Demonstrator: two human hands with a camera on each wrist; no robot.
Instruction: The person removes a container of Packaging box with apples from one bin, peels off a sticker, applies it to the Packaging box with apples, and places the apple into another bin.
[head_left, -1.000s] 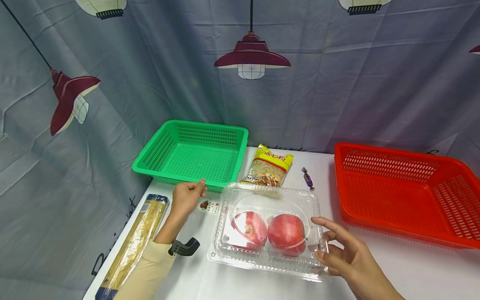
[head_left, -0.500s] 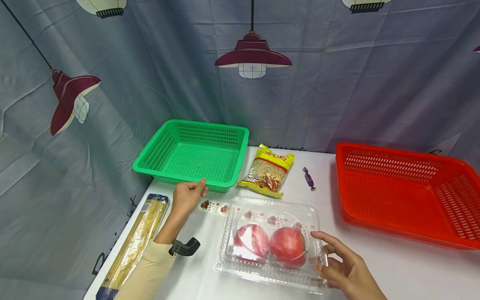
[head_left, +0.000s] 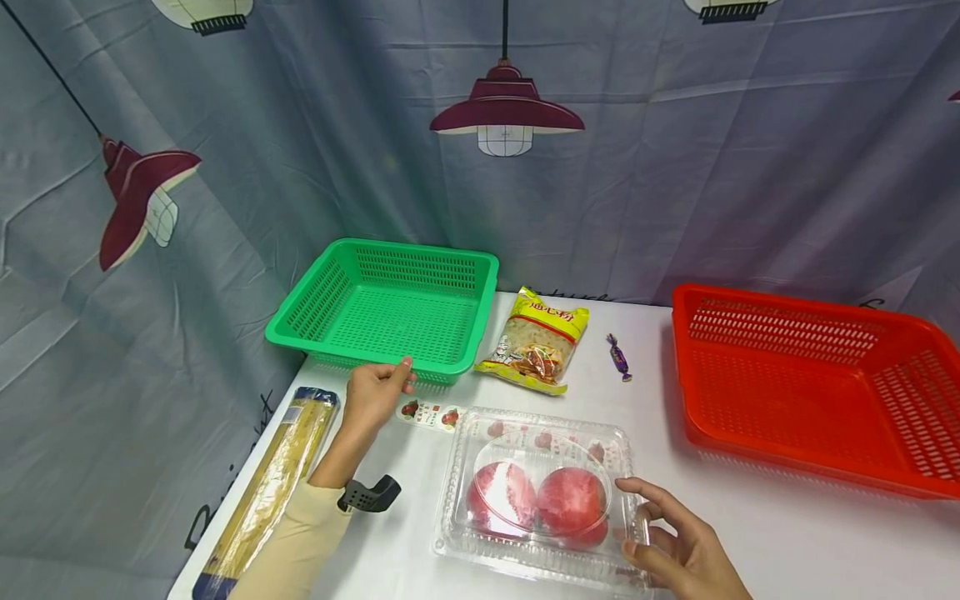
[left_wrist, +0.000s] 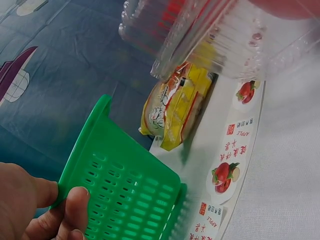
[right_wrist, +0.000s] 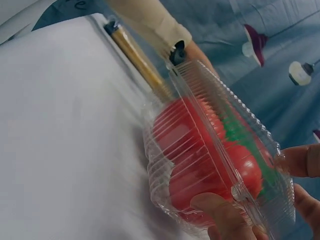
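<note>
My left hand [head_left: 378, 396] pinches the near rim of a green plastic basket [left_wrist: 135, 185] between thumb and fingers. At the right end of a clear plastic clamshell box [head_left: 540, 425], my right hand [head_left: 682, 542] grips the edge, thumb on the near side and fingers spread over the far side. Round red apples [head_left: 572, 504] show through the closed lid. Under the box's far part runs a paper label strip [left_wrist: 227, 170] printed with apples, its left end uncovered. In the right wrist view, the thumb [right_wrist: 220, 212] presses the box's ribbed wall.
Behind the box lies a yellow bag of pasta [head_left: 536, 343], with a purple wrapped candy [head_left: 618, 358] to its right. A red plastic basket [head_left: 795, 454] stands on the right. Along the table's left edge lies a long pack of noodles [head_left: 270, 483].
My right hand has brought the clamshell box down and nearer to me, uncovering the pasta bag and more of the label strip. The left hand has stayed at the green basket's rim.
</note>
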